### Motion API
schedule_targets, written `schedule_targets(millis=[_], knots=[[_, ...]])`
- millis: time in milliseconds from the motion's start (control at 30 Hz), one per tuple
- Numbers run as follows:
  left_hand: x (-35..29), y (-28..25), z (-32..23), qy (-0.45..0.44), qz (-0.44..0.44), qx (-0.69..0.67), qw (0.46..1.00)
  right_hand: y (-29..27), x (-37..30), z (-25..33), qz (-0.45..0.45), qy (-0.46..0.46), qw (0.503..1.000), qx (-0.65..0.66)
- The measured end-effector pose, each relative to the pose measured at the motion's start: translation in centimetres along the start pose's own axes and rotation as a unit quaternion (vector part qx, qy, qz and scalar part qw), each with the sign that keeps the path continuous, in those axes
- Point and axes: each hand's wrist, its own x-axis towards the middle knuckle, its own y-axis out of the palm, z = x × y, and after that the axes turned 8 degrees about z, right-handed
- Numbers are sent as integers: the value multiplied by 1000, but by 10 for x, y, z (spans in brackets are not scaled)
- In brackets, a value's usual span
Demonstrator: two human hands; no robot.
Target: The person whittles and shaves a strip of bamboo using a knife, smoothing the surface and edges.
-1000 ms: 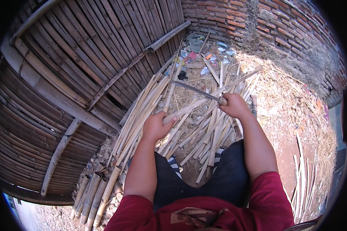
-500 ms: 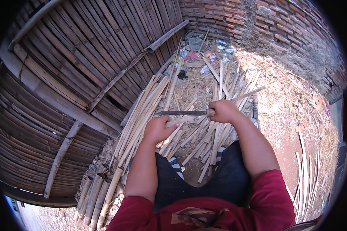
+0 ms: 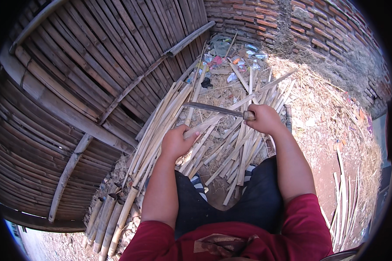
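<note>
My left hand (image 3: 177,141) is closed around the near end of a long, flat bamboo strip (image 3: 235,105), which slants away up to the right. The fist of my right hand (image 3: 264,118) grips the wooden handle of a machete (image 3: 213,108). Its dark blade points left and crosses over the strip; whether the two touch, I cannot tell. Below my hands, many split bamboo strips (image 3: 236,157) lie in a loose pile between my feet.
Longer bamboo strips (image 3: 160,119) lean along the slatted bamboo wall (image 3: 113,52) on the left. Uncut bamboo poles (image 3: 110,221) lie at the lower left. Litter (image 3: 218,58) is scattered before the brick wall (image 3: 265,21). More thin strips (image 3: 344,200) lie at the right.
My right hand and the machete have moved up and slightly right, with the blade tip raised. The strip's far end has swung upward, so it slants more steeply.
</note>
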Motion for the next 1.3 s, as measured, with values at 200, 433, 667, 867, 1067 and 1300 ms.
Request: schedule_targets(millis=[200, 433, 667, 867, 1067, 1300], knots=[[0, 0, -1, -3, 2, -10, 1000, 10, 2, 16, 1, -13, 1000, -18], [-1, 0, 0, 5, -6, 2, 1000, 8, 11, -16, -21, 8, 999, 44], [0, -1, -4, -2, -1, 15, 1000, 7, 7, -21, -32, 37, 998, 48], [-3, -2, -3, 1, 12, 15, 1000, 19, 9, 10, -2, -39, 999, -3], [-2, -2, -4, -2, 10, -17, 1000, 11, 8, 0, -26, -26, 998, 44], [0, 0, -4, -4, 30, -1, 1000, 10, 9, -26, -16, 29, 999, 40]])
